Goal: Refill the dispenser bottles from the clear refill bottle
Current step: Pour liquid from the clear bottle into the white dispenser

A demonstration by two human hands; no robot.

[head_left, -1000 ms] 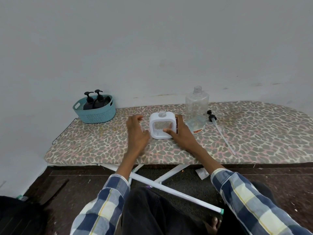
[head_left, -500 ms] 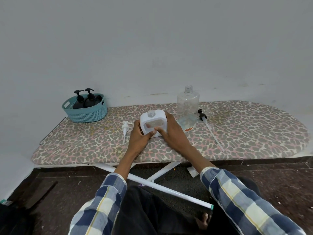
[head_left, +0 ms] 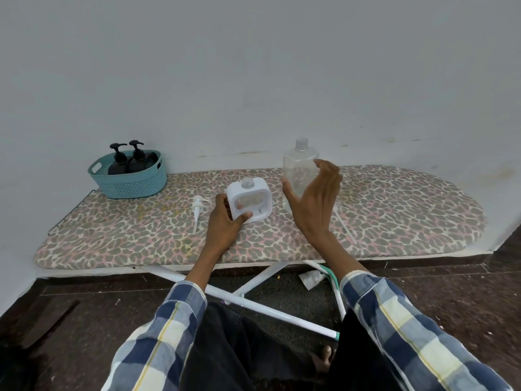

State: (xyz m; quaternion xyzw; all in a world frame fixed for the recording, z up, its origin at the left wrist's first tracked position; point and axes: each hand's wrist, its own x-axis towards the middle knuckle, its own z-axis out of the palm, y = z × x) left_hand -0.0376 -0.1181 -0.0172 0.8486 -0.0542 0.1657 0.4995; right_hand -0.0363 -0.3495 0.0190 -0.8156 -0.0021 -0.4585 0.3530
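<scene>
A white square dispenser bottle (head_left: 255, 203) with a clear window and an open neck stands on the leopard-print ironing board (head_left: 394, 210). My left hand (head_left: 225, 221) grips its left side. The clear refill bottle (head_left: 297, 170), uncapped, stands upright just right of it. My right hand (head_left: 315, 201) is open in front of the refill bottle, fingers spread around it, and I cannot tell if they touch. A white pump head (head_left: 198, 210) lies left of the dispenser. Another pump's thin tube (head_left: 345, 227) lies to the right, partly hidden by my right hand.
A teal basket (head_left: 132, 182) at the board's far left holds two black pump bottles (head_left: 128, 162). A grey wall runs behind the board. White folding legs (head_left: 253, 303) and a crumpled scrap (head_left: 310, 279) lie on the dark floor below.
My right hand has let go of the white dispenser and moved right and up to the refill bottle. My left hand keeps its hold on the dispenser.
</scene>
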